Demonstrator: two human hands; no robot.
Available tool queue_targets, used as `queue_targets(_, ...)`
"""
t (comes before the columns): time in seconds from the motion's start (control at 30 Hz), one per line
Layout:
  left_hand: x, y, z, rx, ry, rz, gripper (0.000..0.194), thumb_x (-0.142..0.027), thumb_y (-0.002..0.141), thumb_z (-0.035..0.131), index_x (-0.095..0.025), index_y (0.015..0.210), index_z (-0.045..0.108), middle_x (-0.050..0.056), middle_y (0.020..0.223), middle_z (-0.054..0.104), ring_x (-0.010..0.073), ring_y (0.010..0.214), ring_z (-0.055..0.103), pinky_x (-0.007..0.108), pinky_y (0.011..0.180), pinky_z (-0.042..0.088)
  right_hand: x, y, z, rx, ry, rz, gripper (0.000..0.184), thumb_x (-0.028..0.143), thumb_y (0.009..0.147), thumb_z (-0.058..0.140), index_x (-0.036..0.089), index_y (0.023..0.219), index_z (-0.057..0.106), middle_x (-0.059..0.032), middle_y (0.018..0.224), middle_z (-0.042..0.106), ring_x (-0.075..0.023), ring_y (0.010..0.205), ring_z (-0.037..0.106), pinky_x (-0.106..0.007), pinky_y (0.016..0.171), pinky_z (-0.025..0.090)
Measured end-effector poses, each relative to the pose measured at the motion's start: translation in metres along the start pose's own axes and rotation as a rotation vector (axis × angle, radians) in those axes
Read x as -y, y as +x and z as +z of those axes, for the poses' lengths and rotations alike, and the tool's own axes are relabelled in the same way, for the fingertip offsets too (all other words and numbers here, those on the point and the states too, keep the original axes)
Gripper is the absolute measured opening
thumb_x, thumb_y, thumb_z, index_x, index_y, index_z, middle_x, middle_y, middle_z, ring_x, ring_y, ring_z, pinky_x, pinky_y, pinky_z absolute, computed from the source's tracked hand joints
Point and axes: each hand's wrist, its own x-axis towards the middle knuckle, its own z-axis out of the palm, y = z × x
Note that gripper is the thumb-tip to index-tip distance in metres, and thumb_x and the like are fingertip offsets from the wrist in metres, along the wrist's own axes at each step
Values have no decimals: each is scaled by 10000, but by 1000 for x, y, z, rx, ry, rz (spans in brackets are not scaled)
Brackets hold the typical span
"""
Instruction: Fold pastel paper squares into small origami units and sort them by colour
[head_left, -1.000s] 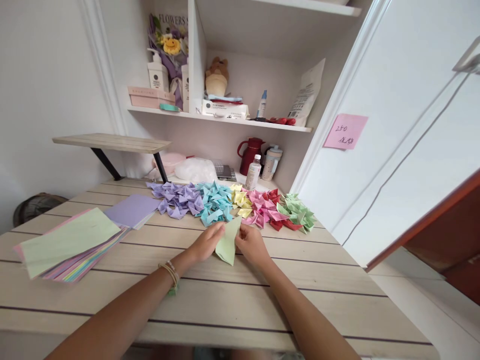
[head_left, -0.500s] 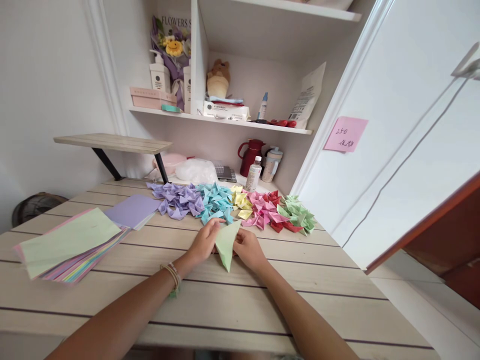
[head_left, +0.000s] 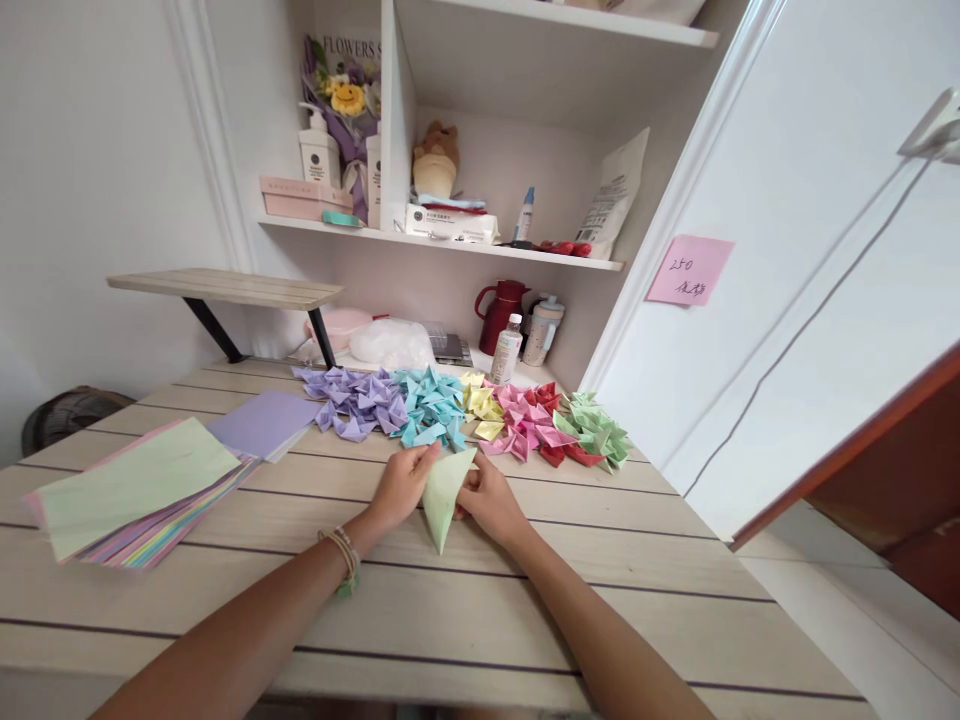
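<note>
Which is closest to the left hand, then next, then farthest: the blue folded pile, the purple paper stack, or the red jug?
From the left hand:
1. Blue folded pile, just behind the hand.
2. Purple paper stack, off to the left.
3. Red jug, at the back under the shelf.

Bare forearms; beaded bracelets (head_left: 343,552) on left wrist.

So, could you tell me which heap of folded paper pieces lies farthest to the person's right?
The green heap of folded paper pieces; it ends the row, beyond the red and pink ones.
</note>
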Motion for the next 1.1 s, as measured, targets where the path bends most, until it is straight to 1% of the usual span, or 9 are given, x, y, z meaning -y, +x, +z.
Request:
queue_targets(0.07, -3, -1, 1, 60, -53, 0, 453, -531, 815, 397, -153, 585, 497, -19, 541, 460, 115, 522, 412, 230, 487, 309, -1, 0, 0, 33, 57, -3, 443, 195, 627, 577, 202, 1054, 458, 46, 643, 590, -124, 511, 568, -233, 490, 474)
queue_targets(0.2, -4, -3, 2, 62, -26, 12, 411, -499, 826, 399, -163, 604, 483, -27, 538, 447, 115, 514, 415, 229, 484, 306, 1, -1, 0, 75, 46, -114, 273, 219, 659, 542, 168, 927, 565, 8, 720, 612, -120, 571, 548, -205, 492, 420)
queue_targets(0.4, -2, -3, 0, -31, 97, 91, 323, -464, 809, 460, -191, 641, 412, -51, 568, 396, 109, 535, 399, 227, 516, 317, -1, 2, 0, -83, -176, -184, 183, 199, 655, 528, 142, 805, 615, 2, 671, 604, -130, 585, 515, -226, 542, 411)
queue_targets(0.57, 0, -5, 5, 106, -49, 0, 340, -491, 807, 447, -195, 644, 410, -65, 513, 383, 102, 470, 384, 219, 459, 303, 2, 1, 1, -163, -244, -231, 198, 165, 606, 578, 147, 795, 635, -8, 724, 641, -158, 652, 545, -247, 601, 438)
queue_targets(0.67, 3, -3, 8, 95, -153, -33, 361, -512, 803, 448, -186, 648, 424, -58, 537, 408, 102, 498, 416, 213, 474, 331, 3, 0, 2, -180, -149, -213, 166, 215, 624, 609, 145, 767, 655, -14, 704, 651, -165, 632, 561, -254, 571, 448)
queue_targets(0.77, 7, 2, 9, 67, -209, -50, 373, -523, 782, 481, -172, 657, 465, -45, 581, 458, 110, 560, 467, 213, 520, 363, 4, -1, 0, -139, -2, -192, 209, 270, 632, 650, 159, 805, 687, -30, 741, 677, -183, 660, 595, -278, 597, 472)
queue_targets(0.87, 10, 6, 8, 114, -239, -107, 380, -535, 750, 522, -162, 679, 518, -38, 584, 496, 114, 563, 495, 211, 517, 362, 3, -1, -2, -92, 103, -181, 206, 280, 600, 703, 180, 780, 705, -37, 766, 691, -192, 705, 616, -291, 646, 481)
queue_targets(1.0, 7, 6, 4, 187, -299, -244, 386, -523, 690, 603, -146, 765, 571, -9, 616, 581, 119, 540, 535, 210, 495, 365, 2, 1, -8, -2, 208, -81, 238, 251, 552, 748, 180, 775, 704, -37, 789, 696, -179, 690, 631, -287, 641, 486)
queue_targets(1.1, 1, 4, 0, 164, -373, -333, 398, -498, 641, 667, -149, 795, 553, 9, 647, 626, 131, 540, 570, 212, 489, 378, 3, 1, -13, 111, 298, -17, 266, 240, 519, 778, 169, 764, 702, -54, 820, 699, -188, 707, 644, -310, 673, 497)
